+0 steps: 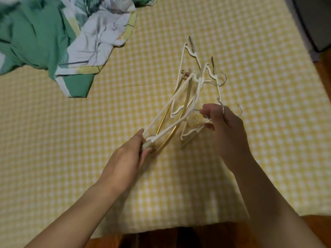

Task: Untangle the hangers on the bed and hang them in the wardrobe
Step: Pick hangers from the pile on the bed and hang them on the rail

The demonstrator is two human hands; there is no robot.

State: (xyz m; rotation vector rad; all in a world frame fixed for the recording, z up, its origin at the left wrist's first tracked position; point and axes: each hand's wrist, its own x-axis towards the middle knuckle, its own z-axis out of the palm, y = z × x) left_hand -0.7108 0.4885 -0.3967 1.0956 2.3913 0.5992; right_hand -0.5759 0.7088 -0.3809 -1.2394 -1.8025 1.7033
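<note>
A tangle of several hangers (192, 97) hangs just over the yellow checked bed (179, 185), white ones mixed with gold ones (162, 122). My left hand (129, 156) grips the lower left ends of a white and a gold hanger. My right hand (226, 129) holds the bundle at its metal hooks (222, 108), fingers curled around the wires. One more silver hook (223, 79) sticks out at the upper right of the tangle. The wardrobe is out of view.
A crumpled green and white leaf-print quilt (59, 42) lies on the bed at the upper left. A dark piece of furniture (315, 22) stands at the top right past the bed's edge. Brown wooden floor (324, 76) shows on the right and along the bottom.
</note>
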